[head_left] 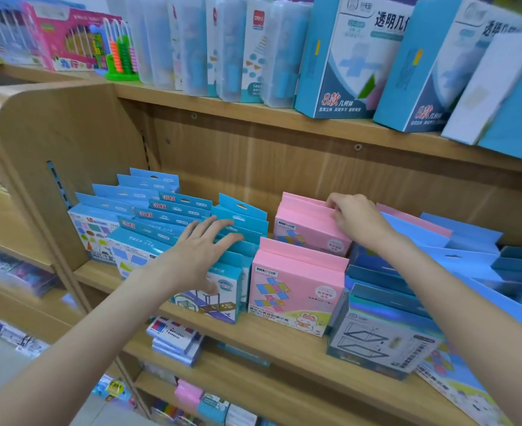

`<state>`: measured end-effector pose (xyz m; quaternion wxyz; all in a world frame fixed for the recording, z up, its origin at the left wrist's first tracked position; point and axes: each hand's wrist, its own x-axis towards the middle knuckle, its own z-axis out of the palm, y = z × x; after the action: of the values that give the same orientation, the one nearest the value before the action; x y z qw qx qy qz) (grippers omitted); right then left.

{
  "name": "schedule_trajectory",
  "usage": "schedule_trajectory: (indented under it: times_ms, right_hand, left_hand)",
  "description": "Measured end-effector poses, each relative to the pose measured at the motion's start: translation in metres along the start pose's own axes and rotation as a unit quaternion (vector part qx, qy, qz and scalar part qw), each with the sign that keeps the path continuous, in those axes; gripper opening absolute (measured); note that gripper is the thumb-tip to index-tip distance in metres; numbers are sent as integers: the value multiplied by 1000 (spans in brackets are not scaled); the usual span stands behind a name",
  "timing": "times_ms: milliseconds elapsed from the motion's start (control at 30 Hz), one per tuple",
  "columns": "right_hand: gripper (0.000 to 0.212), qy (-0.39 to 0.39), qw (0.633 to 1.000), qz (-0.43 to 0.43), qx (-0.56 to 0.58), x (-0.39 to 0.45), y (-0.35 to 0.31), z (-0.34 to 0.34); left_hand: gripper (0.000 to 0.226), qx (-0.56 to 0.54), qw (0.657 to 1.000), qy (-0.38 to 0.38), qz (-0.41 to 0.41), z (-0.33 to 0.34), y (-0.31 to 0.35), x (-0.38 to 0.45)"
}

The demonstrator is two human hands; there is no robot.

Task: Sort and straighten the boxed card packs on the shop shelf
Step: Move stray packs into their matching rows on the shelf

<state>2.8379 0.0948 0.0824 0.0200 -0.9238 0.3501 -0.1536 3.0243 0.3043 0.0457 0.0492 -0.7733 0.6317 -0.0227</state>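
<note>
Head view, left to right: blue hang-tab packs [136, 207] stand in leaning rows at the left end of the wooden shelf [284, 342]. Left hand [198, 253], fingers straight and spread, presses flat on the tops of the next blue row [241, 229], apparently to square it. Two pink packs [296, 290] stand centre. Right hand [358, 219] pinches the rear pink pack's top edge [308, 210], likely to align it. Flat blue packs [456, 250] lie jumbled at right.

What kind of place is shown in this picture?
Most likely a stationery or school-supply shop: wooden shelves hold rows of identical blue card packs, pink boxed packs and a toy abacus.
</note>
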Motion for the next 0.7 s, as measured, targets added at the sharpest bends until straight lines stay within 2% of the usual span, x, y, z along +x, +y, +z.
schedule_trajectory:
  times_ms: [233,500,600,700]
  right_hand:
    - [20,-42,998,-15,33,-15,-13,-1]
    - [12,-130,989,-35,65,-20,-15,-4]
    - [19,-75,989,-39,118,-5,-12,-16]
    - [35,-23,996,-18,87,20,-5,-9]
  left_hand:
    - [95,-27,999,20,-12,1,-2,3]
    - [100,9,999,46,7,14,-5,2]
    - [102,-12,996,85,17,17,0,-1]
    - [104,-24,991,123,41,20,10,-2]
